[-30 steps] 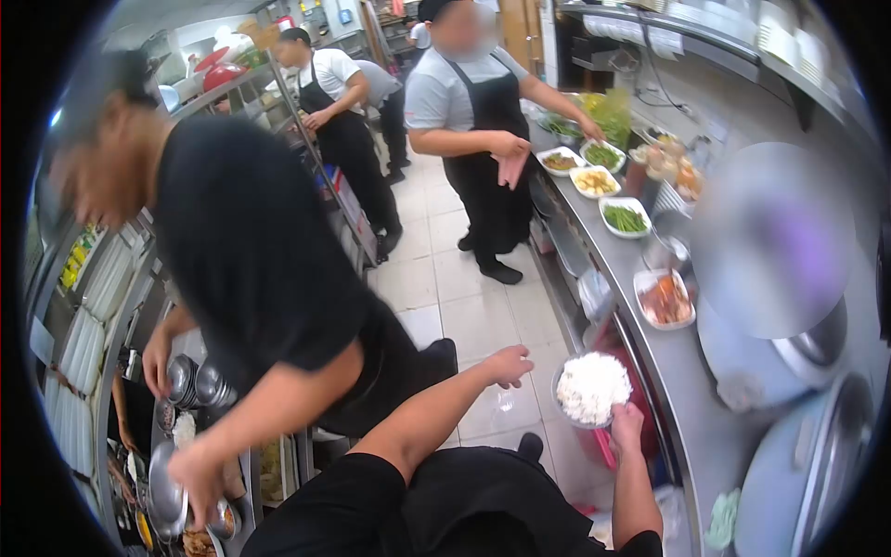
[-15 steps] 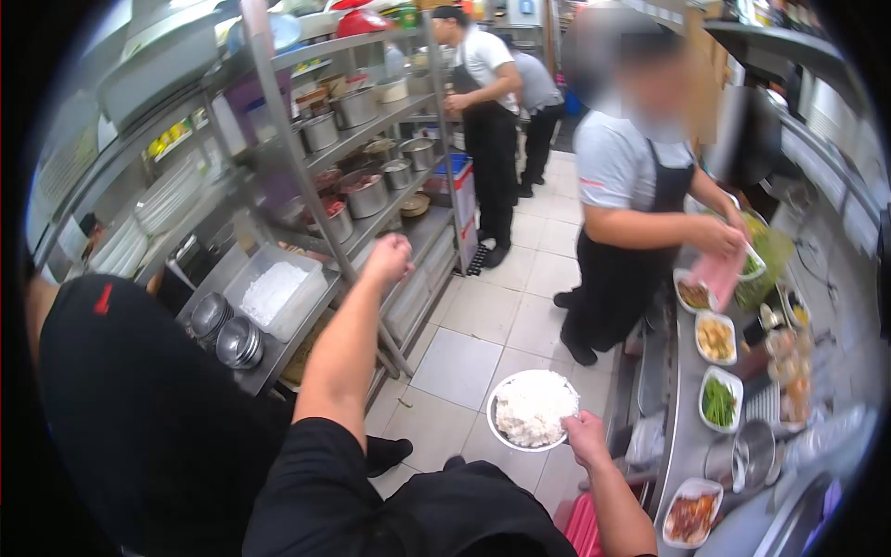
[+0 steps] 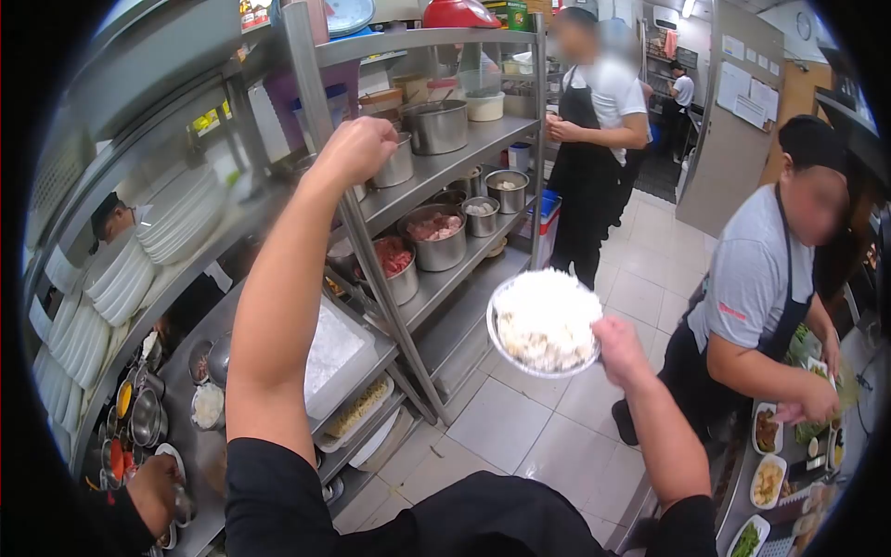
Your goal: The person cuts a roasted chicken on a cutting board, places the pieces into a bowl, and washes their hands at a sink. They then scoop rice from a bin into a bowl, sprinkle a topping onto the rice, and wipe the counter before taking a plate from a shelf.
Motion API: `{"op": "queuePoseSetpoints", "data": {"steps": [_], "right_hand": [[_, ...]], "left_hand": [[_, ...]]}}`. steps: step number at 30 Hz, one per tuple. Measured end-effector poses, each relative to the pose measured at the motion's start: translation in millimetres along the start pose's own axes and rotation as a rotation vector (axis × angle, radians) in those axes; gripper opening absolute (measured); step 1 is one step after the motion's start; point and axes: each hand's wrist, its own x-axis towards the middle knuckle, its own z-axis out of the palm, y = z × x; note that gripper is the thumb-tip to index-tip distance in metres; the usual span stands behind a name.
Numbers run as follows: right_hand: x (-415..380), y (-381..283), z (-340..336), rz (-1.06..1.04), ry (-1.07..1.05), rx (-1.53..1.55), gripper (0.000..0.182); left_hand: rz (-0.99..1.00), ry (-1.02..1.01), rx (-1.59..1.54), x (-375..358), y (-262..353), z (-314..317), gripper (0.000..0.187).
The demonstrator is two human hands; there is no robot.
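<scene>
My right hand [image 3: 624, 353] grips the rim of a round bowl [image 3: 495, 339] heaped with white rice [image 3: 548, 320], held out over the floor near the middle of the view. My left hand [image 3: 357, 148] is raised in front of the shelf rack, its fingers curled together beside a metal pot [image 3: 397, 162] on the upper shelf. Whether those fingers hold or touch anything is too small to make out. Below it, pots of raw meat [image 3: 436, 237] stand on the middle shelf.
Steel rack post [image 3: 371, 260] and stacked white plates [image 3: 186, 218] lie left. A co-worker's hand [image 3: 153, 492] is at the lower left among bowls. Another co-worker [image 3: 742, 288] bends over food trays [image 3: 767, 481] at right; a third person [image 3: 594, 121] stands beyond the rack.
The view has swung right and nearer the rack. My left hand is now in front of the upper shelf. The bowl of rice has risen with my right hand.
</scene>
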Motion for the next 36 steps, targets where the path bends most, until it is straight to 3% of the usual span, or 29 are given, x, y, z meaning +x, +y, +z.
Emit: {"op": "queuePoseSetpoints", "data": {"steps": [5, 7, 11, 14, 18, 24, 31, 36], "right_hand": [[108.8, -86.9, 48.0, -0.014, -0.107, 0.041, 0.014], [156.4, -113.0, 61.5, -0.03, -0.165, 0.006, 0.013], [266.0, -145.8, 92.0, -0.044, -0.375, -0.012, 0.011], [328.6, -169.9, 117.5, -0.053, -0.48, -0.064, 0.012], [410.6, -177.3, 149.9, -0.032, -0.655, -0.145, 0.015], [461.1, -180.5, 186.2, -0.006, -0.83, -0.227, 0.016], [479.2, -181.7, 199.9, 0.029, -0.958, -0.233, 0.015], [489.8, -176.2, 202.4, 0.043, -0.999, -0.216, 0.015]], "left_hand": [[-0.084, -0.181, 0.133, 91.4, -34.2, 61.9, 0.028], [-0.081, -0.149, 0.229, 110.5, -34.2, 89.1, 0.03], [-0.213, -0.286, 0.272, 140.2, -46.2, 114.5, 0.026], [-0.283, -0.298, 0.398, 154.5, -52.0, 109.2, 0.02], [-0.56, -0.468, 0.555, 161.3, -40.9, 75.4, 0.026], [-0.606, -0.658, 0.729, 172.5, -79.9, 114.7, 0.024], [-0.581, -0.541, 0.777, 172.5, -61.8, 97.5, 0.023], [-0.528, -0.599, 0.925, 158.2, -63.7, 106.1, 0.02]]}}
